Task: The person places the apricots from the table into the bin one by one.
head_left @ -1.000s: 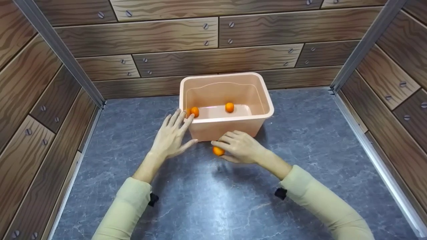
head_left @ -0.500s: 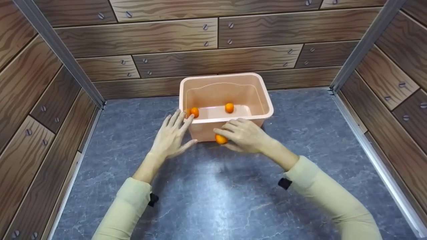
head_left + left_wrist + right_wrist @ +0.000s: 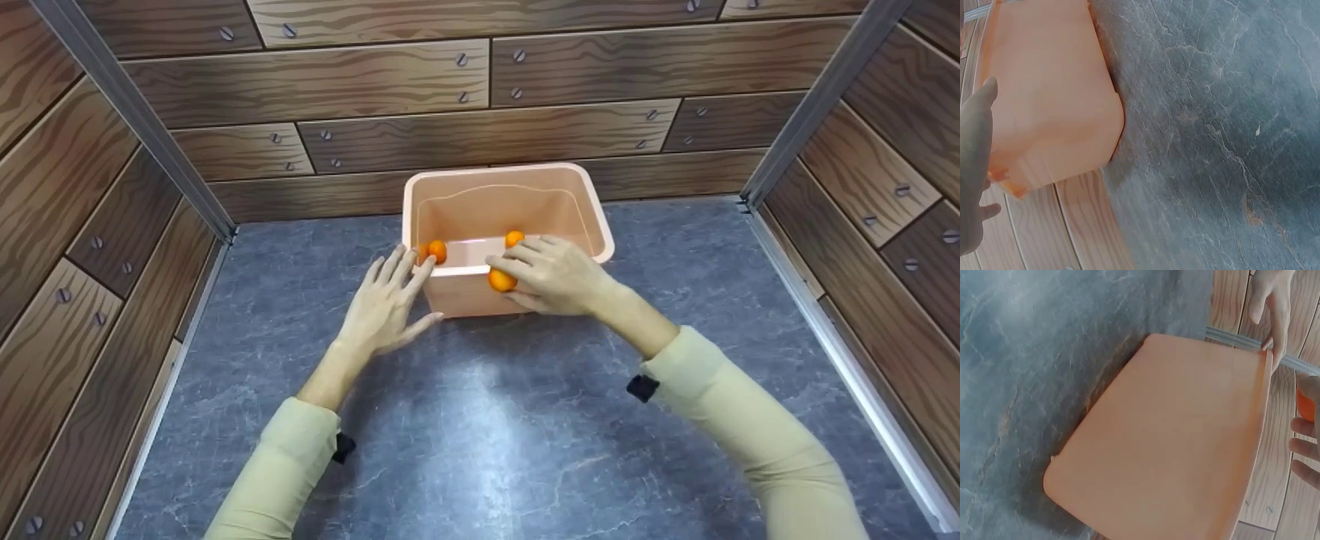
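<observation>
A peach-coloured plastic bin [image 3: 465, 294] stands against the back wall. Inside it lie an orange fruit like a small mandarin [image 3: 436, 251] at the left and another mandarin [image 3: 514, 238] near the middle, partly covered by fingers. My right hand [image 3: 559, 276] grips a third mandarin [image 3: 502, 280] above the bin's front rim; the right wrist view shows this mandarin [image 3: 1305, 405] at its right edge. My left hand [image 3: 382, 307] has its fingers spread, their tips at the bin's front left corner. In the left wrist view the left hand [image 3: 976, 163] is beside the bin wall [image 3: 1050, 84].
The floor [image 3: 465, 435] is dark grey with a marble pattern. Wood-patterned panels [image 3: 390, 75] form the back and sides. Metal strips [image 3: 847, 360] run along the side edges and up the corners.
My right hand has risen with its mandarin from the front of the bin's base to its front rim. The left hand has stayed at the front left corner.
</observation>
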### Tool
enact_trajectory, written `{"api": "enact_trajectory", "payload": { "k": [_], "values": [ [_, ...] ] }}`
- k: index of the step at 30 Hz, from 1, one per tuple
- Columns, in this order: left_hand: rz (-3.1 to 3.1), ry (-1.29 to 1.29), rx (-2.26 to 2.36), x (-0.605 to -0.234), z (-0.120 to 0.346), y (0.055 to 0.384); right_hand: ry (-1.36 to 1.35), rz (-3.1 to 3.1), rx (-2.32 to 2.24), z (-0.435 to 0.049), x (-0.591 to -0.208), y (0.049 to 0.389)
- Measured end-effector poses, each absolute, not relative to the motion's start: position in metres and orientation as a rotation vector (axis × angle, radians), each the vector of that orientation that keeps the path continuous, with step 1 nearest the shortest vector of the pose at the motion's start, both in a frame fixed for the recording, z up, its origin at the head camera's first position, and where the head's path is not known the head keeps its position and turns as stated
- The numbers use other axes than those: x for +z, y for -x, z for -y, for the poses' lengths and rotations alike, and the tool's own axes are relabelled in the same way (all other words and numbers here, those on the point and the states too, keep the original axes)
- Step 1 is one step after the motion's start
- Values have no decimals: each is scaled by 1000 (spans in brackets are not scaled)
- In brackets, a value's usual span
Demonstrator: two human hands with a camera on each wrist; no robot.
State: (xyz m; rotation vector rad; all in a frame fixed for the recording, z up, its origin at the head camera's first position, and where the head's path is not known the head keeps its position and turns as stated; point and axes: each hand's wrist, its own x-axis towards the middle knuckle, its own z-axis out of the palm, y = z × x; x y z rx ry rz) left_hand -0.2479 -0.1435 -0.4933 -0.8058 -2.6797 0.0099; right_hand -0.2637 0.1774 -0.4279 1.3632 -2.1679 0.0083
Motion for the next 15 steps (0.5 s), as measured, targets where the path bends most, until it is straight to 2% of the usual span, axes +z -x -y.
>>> {"api": "enact_trajectory", "payload": {
  "k": [15],
  "values": [
    [2687,817,-20,-491,145,248,-1270,2245,10,-193,-424,297]
  ]
}}
